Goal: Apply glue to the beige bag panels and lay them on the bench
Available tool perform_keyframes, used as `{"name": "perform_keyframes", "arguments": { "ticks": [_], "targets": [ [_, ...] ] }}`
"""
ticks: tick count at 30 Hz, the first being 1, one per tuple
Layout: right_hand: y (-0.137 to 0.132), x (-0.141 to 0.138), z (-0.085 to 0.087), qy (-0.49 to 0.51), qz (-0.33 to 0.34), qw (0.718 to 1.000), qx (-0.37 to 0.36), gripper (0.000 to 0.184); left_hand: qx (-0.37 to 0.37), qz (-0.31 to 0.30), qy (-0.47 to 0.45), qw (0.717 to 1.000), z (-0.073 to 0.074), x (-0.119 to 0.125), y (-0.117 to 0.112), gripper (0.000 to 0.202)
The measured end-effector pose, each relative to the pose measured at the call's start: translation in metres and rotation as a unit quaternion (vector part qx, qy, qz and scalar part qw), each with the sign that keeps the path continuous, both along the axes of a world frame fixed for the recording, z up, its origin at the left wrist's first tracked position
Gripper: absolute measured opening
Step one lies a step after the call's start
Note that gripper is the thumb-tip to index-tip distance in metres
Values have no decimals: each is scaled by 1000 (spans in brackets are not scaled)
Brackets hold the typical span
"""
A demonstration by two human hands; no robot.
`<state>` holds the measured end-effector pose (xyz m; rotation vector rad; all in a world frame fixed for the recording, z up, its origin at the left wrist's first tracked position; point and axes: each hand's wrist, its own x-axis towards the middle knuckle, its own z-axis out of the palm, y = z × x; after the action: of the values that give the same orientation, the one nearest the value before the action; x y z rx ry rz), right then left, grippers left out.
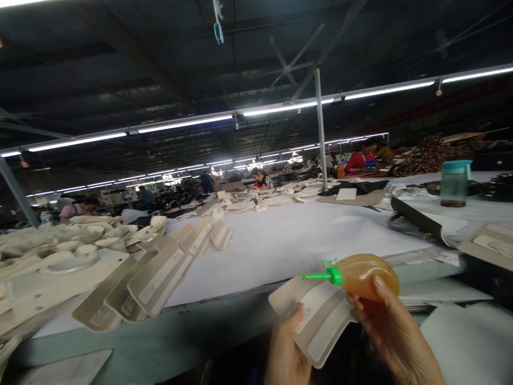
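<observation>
My right hand [395, 334] grips an amber glue bottle [366, 275] with a green nozzle that points left. My left hand [285, 353] holds a beige cut piece [316, 323] by its lower left edge, just under the nozzle. The piece curves up toward the bottle. Both hands are low at the near edge of the white work table [288, 240].
Several beige cut pieces [154, 278] lie fanned along the table's left side, with a heap of rounded pieces [60, 251] farther left. A teal water bottle [454, 183] stands at the right. A metal pole [320, 136] rises mid-table. Other people sit at tables behind.
</observation>
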<state>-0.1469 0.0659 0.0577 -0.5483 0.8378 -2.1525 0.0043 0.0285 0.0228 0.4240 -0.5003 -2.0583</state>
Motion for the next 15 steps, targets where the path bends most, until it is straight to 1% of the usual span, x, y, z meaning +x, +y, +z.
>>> {"name": "perform_keyframes", "arguments": {
  "ticks": [2,4,7,9,11,13,15],
  "targets": [
    [8,5,7,2,1,1000,-30,48,-37,37,8,999,9,0,8,51],
    [23,16,17,40,-17,998,-46,61,-52,69,2,996,20,-1,18,60],
    [46,34,26,106,-64,992,-12,75,-42,98,-16,994,30,-4,32,68],
    [55,40,24,147,-90,985,-2,77,-48,100,-20,994,30,-5,38,69],
    [57,38,17,195,-108,975,-11,77,-54,87,-23,994,27,-6,41,70],
    [56,33,10,244,-113,963,-27,75,-47,76,-41,995,21,-6,43,69],
    [56,29,7,281,-105,954,-24,73,-37,77,-62,994,17,-6,43,68]
  ]
}}
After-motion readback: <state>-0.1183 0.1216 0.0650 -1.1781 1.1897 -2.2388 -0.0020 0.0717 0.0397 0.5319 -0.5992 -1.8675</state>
